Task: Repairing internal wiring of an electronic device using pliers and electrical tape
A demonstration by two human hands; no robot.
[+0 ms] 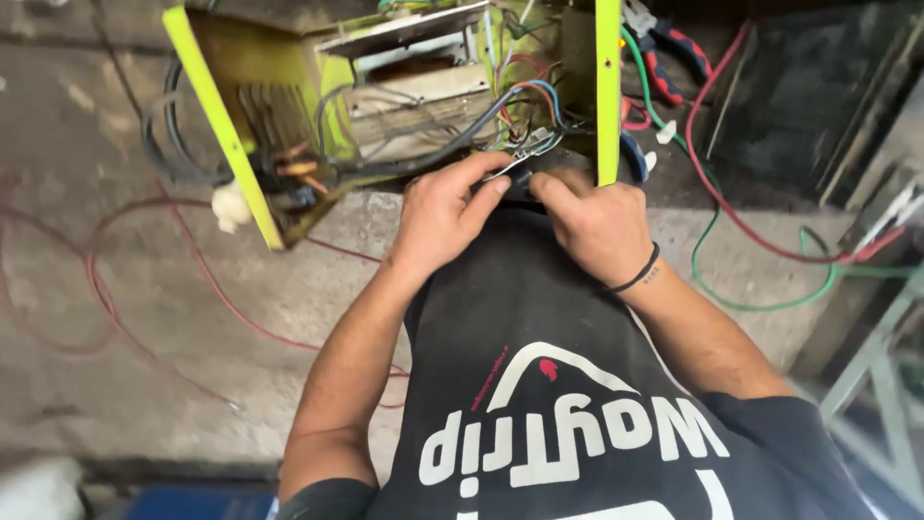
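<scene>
A: Starting nearest the camera, what's there?

B: The person's black shirt (pixel 539 385) with white and red print fills the bottom of the view, both bare forearms reaching forward over it. The right wrist wears a thin black band (pixel 638 273).

A: And the hands?

B: They meet just past the shirt's far edge. The left hand (pixel 441 214) is curled, thumb and forefinger pinched narrow on a small dark part (pixel 517 179) with wires at the machine's open side. The right hand (pixel 595 220) is curled too, its fingertips closed on the same small part from the other side (exactly what the part is, I cannot tell, it's mostly hidden by the fingers).

A: Where does that part sit?

B: At the lower front of the yellow-green machine casing (pixel 607 87), touching a bundle of coloured wires (pixel 527 106) that runs into the open interior.

A: Further out?

B: Inside the casing, a wound coil block (pixel 414 91) with metal plates. A thin red wire (pixel 154 289) loops across the concrete floor (pixel 115 366) to the left. To the right, a green cable (pixel 760 303) and a red cable (pixel 741 217) trail over the floor, and red-handled pliers (pixel 674 58) lie beyond the casing, near the top
</scene>
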